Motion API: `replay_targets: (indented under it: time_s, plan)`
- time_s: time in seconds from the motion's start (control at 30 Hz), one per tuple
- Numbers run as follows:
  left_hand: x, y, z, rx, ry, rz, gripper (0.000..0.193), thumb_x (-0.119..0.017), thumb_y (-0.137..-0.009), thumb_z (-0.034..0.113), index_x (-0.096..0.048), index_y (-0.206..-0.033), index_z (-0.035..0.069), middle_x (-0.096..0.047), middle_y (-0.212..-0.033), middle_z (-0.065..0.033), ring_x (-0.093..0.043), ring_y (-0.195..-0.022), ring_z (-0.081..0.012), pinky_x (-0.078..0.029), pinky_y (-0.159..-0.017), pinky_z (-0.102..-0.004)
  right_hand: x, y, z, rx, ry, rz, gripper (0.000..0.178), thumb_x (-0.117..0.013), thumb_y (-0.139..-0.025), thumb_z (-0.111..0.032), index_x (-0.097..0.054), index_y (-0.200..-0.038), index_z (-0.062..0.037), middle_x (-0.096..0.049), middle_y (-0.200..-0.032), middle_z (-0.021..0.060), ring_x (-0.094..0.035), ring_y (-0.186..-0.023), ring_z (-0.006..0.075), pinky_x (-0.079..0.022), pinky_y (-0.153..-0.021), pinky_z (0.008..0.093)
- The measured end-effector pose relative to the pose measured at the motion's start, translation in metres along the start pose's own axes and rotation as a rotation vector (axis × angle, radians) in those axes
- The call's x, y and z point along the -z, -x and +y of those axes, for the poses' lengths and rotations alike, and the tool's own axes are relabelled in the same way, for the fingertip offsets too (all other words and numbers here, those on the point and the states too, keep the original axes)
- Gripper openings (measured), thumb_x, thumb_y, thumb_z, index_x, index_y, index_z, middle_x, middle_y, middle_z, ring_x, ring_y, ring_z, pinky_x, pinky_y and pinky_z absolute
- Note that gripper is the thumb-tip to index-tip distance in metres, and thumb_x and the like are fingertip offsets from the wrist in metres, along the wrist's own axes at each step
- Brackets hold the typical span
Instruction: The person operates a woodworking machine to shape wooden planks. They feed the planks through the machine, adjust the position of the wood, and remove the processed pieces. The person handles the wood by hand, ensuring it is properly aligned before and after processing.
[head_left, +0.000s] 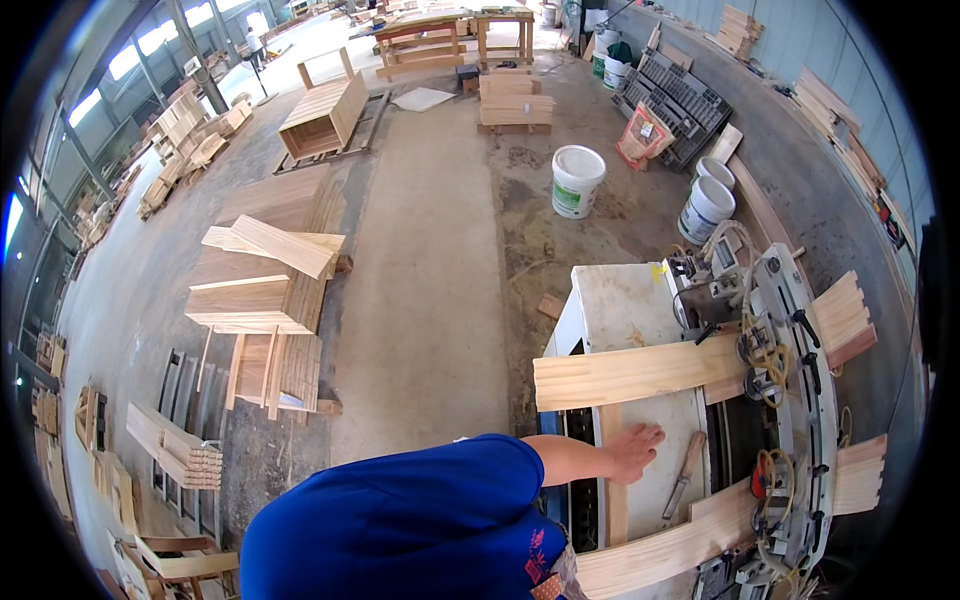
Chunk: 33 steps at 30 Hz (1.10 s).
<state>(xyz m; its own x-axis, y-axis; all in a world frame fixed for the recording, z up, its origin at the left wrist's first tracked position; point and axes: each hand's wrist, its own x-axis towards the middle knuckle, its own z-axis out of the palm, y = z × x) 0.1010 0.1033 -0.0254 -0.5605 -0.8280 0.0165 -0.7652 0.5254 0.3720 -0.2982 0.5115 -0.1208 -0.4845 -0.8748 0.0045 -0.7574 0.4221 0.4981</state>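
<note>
From the lower middle, my left arm in a blue short sleeve reaches right. My left hand (633, 453) is over the white machine table (640, 415), its fingers apart and holding nothing. Beside it lies a hand tool (685, 475) with a tan handle and a long narrow blade. A pale wooden board (635, 373) crosses the table beyond the hand, its right part under the machine's clamping head (790, 350). Another board (670, 540) crosses nearer to me, also running under the head. A narrow wood strip (613, 470) runs beneath my wrist. My right hand is out of view.
Stacked panels and boards (250, 300) stand on the floor to the left. A white bucket (578, 182) stands past the machine, with more buckets (708, 205) by the wall. Hoses and cables (770, 375) hang on the machine. Far off are wooden workbenches (420, 45) and a person (254, 42).
</note>
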Motion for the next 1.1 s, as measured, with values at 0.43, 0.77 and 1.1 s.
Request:
replay_targets:
  time_s: [0.43, 0.77, 1.1]
  plan:
    - [-0.003, -0.001, 0.0, 0.003, 0.042, 0.015, 0.039, -0.054, -0.079, 0.021, -0.064, -0.104, -0.007, -0.036, -0.143, -0.0212, -0.022, -0.139, -0.0314, -0.021, -0.114, -0.043, 0.055, -0.01, -0.026, 0.087, 0.226, 0.291, 0.051, -0.037, -0.097, -0.029, -0.045, -0.13, 0.0086, -0.04, -0.12, 0.0495, -0.037, -0.113, 0.0671, -0.031, -0.09, 0.0758]
    - [0.006, -0.004, 0.001, -0.019, 0.022, -0.065, 0.043, -0.051, -0.082, 0.026, -0.064, -0.108, -0.005, -0.033, -0.145, -0.021, -0.019, -0.14, -0.0316, -0.019, -0.113, -0.0448, 0.053, -0.008, -0.035, 0.03, 0.324, 0.358, 0.045, -0.034, -0.098, -0.024, -0.05, -0.127, 0.006, -0.044, -0.117, 0.0481, -0.045, -0.107, 0.064, -0.036, -0.089, 0.0732]
    - [0.013, 0.0, 0.003, -0.013, -0.029, -0.099, 0.044, -0.051, -0.085, 0.03, -0.062, -0.11, -0.003, -0.031, -0.145, -0.0194, -0.02, -0.14, -0.031, -0.021, -0.112, -0.0439, 0.072, -0.008, -0.031, 0.02, 0.438, 0.45, 0.042, -0.03, -0.098, -0.02, -0.054, -0.124, 0.0034, -0.048, -0.114, 0.0468, -0.052, -0.101, 0.0609, -0.041, -0.088, 0.0705]
